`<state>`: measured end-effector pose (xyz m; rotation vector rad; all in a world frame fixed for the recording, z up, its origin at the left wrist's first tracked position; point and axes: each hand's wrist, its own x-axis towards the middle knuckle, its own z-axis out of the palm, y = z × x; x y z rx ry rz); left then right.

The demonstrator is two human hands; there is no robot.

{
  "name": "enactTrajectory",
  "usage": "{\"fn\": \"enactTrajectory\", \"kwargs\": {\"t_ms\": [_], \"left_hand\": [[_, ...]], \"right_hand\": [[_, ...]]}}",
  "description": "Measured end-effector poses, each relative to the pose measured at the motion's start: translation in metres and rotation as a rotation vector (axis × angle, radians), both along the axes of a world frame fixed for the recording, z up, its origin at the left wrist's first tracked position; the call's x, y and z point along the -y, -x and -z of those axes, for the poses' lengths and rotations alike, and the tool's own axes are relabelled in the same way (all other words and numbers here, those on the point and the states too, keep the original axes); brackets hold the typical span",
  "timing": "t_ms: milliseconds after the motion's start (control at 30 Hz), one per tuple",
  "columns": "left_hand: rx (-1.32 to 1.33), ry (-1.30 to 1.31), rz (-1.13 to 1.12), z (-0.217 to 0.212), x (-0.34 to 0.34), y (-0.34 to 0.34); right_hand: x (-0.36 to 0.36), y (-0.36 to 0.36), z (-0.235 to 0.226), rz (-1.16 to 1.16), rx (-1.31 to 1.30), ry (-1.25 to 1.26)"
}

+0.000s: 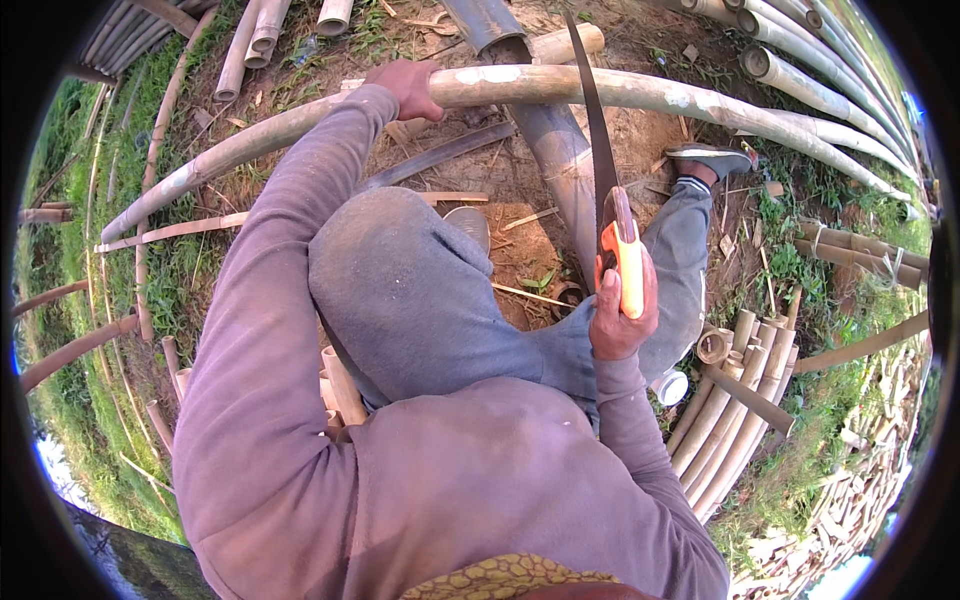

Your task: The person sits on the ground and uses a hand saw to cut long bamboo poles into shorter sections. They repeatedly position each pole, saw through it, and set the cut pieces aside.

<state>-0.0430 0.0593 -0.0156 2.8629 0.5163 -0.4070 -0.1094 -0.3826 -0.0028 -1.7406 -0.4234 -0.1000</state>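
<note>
A long bamboo pole (pixel 640 90) lies crosswise ahead of me, over a dark pipe-like support (pixel 560 160). My left hand (pixel 408 88) is wrapped over the pole, left of where it crosses the support. In my right hand (pixel 625 315) is a hand saw, gripped by its orange handle (pixel 623 262). The saw's curved dark blade (pixel 597 130) points away from me and passes in front of the pole in this view. Whether its teeth touch the bamboo I cannot tell.
Stacked bamboo poles (pixel 800 70) lie at the far right. Cut bamboo lengths (pixel 735 410) are bundled by my right side, near a white round container (pixel 670 387). Split pieces (pixel 860 480) pile up farther right. Dark strips (pixel 435 155) lie on the dirt ahead.
</note>
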Motion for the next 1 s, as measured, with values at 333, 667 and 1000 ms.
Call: {"fn": "enactTrajectory", "kwargs": {"t_ms": [333, 667, 1000], "left_hand": [[0.020, -0.089, -0.031, -0.006, 0.016, 0.006], [0.066, -0.108, -0.020, -0.002, 0.025, 0.013], [0.013, -0.139, -0.024, -0.005, 0.028, 0.022]], "right_hand": [[-0.053, -0.070, 0.011, 0.004, 0.157, 0.048], [-0.049, -0.060, 0.011, 0.058, 0.240, 0.115], [0.024, 0.028, 0.001, 0.033, -0.113, -0.005]]}}
